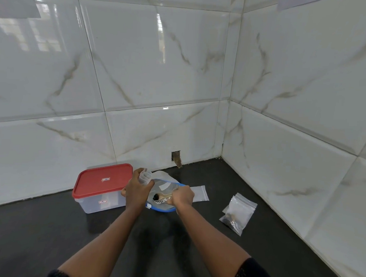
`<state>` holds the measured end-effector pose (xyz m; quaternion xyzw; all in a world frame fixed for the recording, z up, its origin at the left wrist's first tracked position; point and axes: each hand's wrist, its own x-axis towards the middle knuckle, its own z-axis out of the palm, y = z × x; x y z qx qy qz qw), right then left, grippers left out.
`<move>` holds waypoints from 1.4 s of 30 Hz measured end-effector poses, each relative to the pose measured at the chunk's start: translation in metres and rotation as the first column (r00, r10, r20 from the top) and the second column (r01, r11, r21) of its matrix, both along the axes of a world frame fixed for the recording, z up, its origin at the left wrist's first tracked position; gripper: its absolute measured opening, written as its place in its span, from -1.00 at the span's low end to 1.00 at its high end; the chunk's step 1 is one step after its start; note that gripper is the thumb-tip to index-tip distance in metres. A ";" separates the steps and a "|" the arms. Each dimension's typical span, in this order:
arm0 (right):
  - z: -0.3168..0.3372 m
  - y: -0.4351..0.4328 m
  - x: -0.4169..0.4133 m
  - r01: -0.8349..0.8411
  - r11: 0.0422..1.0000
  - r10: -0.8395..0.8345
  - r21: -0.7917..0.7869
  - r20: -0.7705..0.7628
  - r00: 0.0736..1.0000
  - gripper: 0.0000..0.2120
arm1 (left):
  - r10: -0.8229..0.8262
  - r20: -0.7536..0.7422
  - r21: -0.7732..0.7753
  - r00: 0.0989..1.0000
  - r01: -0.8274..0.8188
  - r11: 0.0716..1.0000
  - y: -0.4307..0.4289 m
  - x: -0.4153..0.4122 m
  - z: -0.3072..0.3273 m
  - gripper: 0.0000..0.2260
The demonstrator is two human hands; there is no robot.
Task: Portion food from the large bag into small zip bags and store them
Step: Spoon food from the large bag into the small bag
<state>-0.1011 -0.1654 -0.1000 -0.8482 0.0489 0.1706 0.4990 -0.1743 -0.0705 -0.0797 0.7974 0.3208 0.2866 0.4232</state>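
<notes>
Right, status from my feed. Both hands are out over the counter (45, 237), at the big bag (162, 200).

Big bag: sits on the counter mid-frame, just right of the box (98, 203). Its mouth is open toward me, with a blue zip strip round the rim. Inside I see something dark plus a brownish patch; I can't make out what. The lettering is unreadable.

Left hand (136, 191): fingers curled round a small bag (144, 177), clear and crumpled, sticking up out of the fist. It's held at the big bag's left rim, between the box and the bag mouth. I can't tell if anything is in it.

Right hand (182, 196): closed in a fist, gripping the big bag's right rim.

Box: clear plastic, red lid (103, 180) on, close to the wall (160, 73). The left hand overlaps its right end in my view; I can't tell if they touch.

Flat bag (200, 194): clear, lies on the counter just behind the right hand, partly hidden by it. Looks empty.

Filled bags (237, 213): a small stack of clear zip bags well off to the right, near the side wall, with dark contents at the near end.

Hole (176, 158): rough cut in the tile at the wall's base, behind the big bag.
</notes>
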 end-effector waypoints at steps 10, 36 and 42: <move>0.010 -0.008 0.001 -0.014 0.999 0.016 0.045 -0.042 0.999 -0.74 | -0.022 0.021 -0.005 1.000 0.022 1.000 0.003 0.005 -0.008 -0.58; 0.109 -0.067 0.021 -0.187 0.936 0.180 0.297 0.053 0.982 -0.78 | -0.034 -0.058 -0.023 0.998 0.032 0.999 -0.006 0.013 -0.024 -0.40; 0.103 -0.046 0.007 -0.283 0.951 0.246 0.123 0.250 0.937 -0.81 | -0.063 -0.092 -0.005 0.994 0.063 0.998 -0.004 0.011 -0.028 -0.35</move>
